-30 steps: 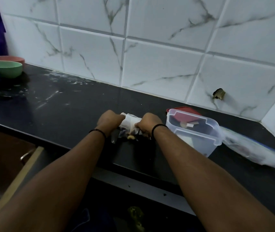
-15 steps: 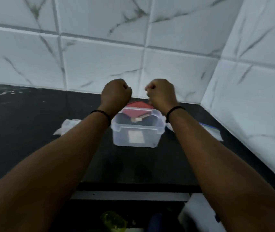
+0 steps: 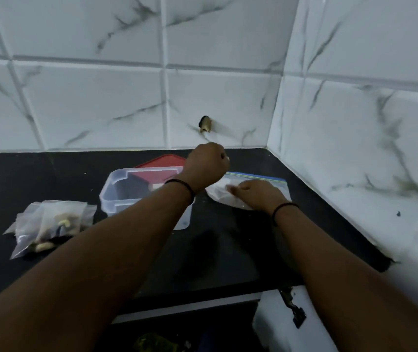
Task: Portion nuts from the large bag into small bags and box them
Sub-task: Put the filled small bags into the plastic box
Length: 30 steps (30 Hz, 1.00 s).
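Plastic small bags (image 3: 50,224) with nuts are lying left of our box (image 3: 116,191), not boxed yet, while our right hand (image 3: 258,194) is touching the large bag (image 3: 253,181), grip unclear, and our left hand (image 3: 206,167) is hovering curled.
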Tool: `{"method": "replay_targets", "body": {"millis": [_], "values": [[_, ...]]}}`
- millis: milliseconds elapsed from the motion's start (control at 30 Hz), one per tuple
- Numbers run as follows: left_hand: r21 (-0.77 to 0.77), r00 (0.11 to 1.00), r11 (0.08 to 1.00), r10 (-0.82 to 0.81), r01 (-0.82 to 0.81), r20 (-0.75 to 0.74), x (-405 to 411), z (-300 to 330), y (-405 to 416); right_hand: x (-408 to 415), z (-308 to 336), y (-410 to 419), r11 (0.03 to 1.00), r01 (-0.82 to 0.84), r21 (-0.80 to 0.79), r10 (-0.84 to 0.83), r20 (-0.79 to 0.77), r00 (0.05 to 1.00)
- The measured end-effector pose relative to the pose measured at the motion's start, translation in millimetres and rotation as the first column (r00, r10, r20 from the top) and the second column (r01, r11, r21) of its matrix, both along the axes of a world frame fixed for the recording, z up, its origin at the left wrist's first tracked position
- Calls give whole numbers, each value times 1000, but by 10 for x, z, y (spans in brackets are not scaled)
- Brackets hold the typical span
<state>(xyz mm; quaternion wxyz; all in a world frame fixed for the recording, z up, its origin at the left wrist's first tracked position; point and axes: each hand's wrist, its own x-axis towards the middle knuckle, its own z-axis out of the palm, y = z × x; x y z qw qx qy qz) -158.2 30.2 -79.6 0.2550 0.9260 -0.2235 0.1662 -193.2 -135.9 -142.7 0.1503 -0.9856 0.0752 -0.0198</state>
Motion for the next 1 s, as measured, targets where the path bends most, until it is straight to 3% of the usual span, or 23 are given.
{"method": "replay_targets", "body": {"millis": [67, 133, 267, 367, 467, 600, 700, 867, 1000], "values": [[131, 995, 991, -2, 15, -98, 68, -147, -246, -9, 26, -136, 994, 99, 40, -105, 223, 969], [261, 983, 965, 44, 4, -178, 148, -324, -426, -15, -19, -346, 984, 181, 4, -172, 327, 929], [467, 973, 884, 105, 3, -204, 362, -594, -549, 53, -164, -660, 994, 82, 68, -91, 131, 987], [570, 952, 813, 69, 120, -299, 556, -608, -583, 182, -181, -802, 994, -20, 106, 23, -25, 999], [580, 896, 780, 57, 236, -441, 728, -508, -631, 287, -92, -900, 998, -51, 44, 56, -117, 992], [631, 900, 737, 72, 243, -430, 847, -441, -660, 430, 53, -929, 979, -64, -191, 24, -203, 979], [647, 926, 731, 55, 217, -373, 867, -456, -674, 526, 125, -915, 981, -71, -182, 27, -236, 971], [589, 914, 776, 42, 225, -404, 867, -469, -688, 590, 112, -876, 990, -123, -67, 103, -247, 963], [551, 918, 799, -1, 240, -397, 775, -446, -650, 473, 115, -822, 984, -174, -45, 166, -144, 975]]}}
